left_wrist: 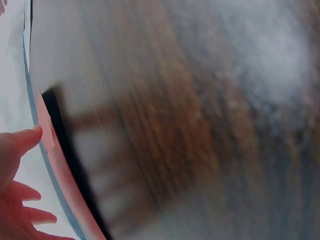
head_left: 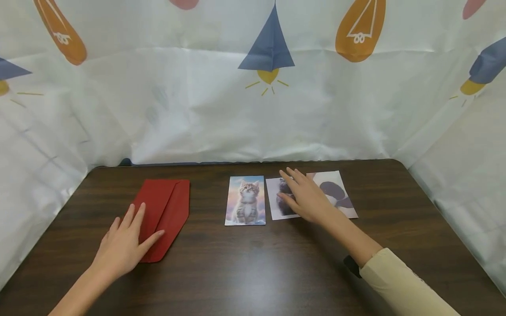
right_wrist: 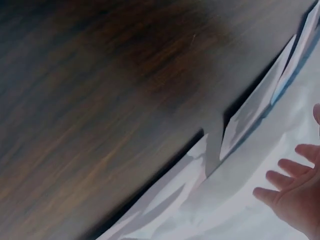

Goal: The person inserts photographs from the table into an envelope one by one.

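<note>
On the left of the table lies a red envelope (head_left: 174,219) with its pointed flap edge to the right. My left hand (head_left: 122,245) is over its lower left part with fingers spread; in the left wrist view the left hand (left_wrist: 20,190) appears apart from the envelope (left_wrist: 62,165). My right hand (head_left: 310,197) hovers with extended fingers over the middle card (head_left: 278,206), hiding part of its dark grey cat. Left of that lies a kitten card (head_left: 246,202); a card with dark rounded shapes (head_left: 334,193) lies to the right. Neither hand holds anything.
A dark brown wooden table (head_left: 237,272) spans the view. White cloth (head_left: 205,114) printed with lamps and bulbs hangs behind it and along both sides. A black band (head_left: 352,266) shows at my right wrist by the cream sleeve (head_left: 403,281).
</note>
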`<state>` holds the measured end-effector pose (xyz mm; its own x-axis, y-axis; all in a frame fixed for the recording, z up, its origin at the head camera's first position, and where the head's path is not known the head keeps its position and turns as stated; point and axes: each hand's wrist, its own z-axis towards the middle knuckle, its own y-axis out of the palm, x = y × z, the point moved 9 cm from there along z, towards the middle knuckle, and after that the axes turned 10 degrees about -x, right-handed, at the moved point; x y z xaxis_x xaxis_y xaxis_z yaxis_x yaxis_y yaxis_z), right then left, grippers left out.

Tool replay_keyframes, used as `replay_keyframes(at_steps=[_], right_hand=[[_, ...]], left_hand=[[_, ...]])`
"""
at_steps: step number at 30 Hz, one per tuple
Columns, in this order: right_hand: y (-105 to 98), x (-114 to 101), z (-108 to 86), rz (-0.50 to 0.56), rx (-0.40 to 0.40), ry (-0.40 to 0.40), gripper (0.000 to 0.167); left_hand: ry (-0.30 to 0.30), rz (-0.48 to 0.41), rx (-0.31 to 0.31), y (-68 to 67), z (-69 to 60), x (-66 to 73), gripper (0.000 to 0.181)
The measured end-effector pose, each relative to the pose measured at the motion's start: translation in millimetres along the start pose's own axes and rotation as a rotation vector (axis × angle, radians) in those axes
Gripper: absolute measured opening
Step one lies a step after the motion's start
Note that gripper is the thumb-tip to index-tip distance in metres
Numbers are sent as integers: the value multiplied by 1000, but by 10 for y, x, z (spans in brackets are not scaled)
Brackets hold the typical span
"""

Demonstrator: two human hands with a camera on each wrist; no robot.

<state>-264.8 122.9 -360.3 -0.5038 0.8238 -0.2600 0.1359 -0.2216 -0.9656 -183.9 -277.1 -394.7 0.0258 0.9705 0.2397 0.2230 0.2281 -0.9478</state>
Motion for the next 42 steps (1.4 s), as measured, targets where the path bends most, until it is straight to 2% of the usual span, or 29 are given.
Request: replay_keyframes(at_steps=[6, 14, 24, 32, 42], right_hand=[[39, 25, 93, 25, -2, -5, 64], [60, 54, 219, 27, 17, -23, 56], [97, 120, 410, 108, -41, 13, 47], [125, 133, 515, 184, -86, 38, 42], [159, 122, 676, 232, -107, 66, 38]], left_hand=[[-6, -14, 16, 1, 6, -70, 97], [-39, -61, 1, 33, 43, -175, 98], [-100, -100, -19, 30, 63, -251, 101], [-123, -128, 7, -38, 75, -287, 105], [-130, -204, -61, -31, 128, -369, 106]])
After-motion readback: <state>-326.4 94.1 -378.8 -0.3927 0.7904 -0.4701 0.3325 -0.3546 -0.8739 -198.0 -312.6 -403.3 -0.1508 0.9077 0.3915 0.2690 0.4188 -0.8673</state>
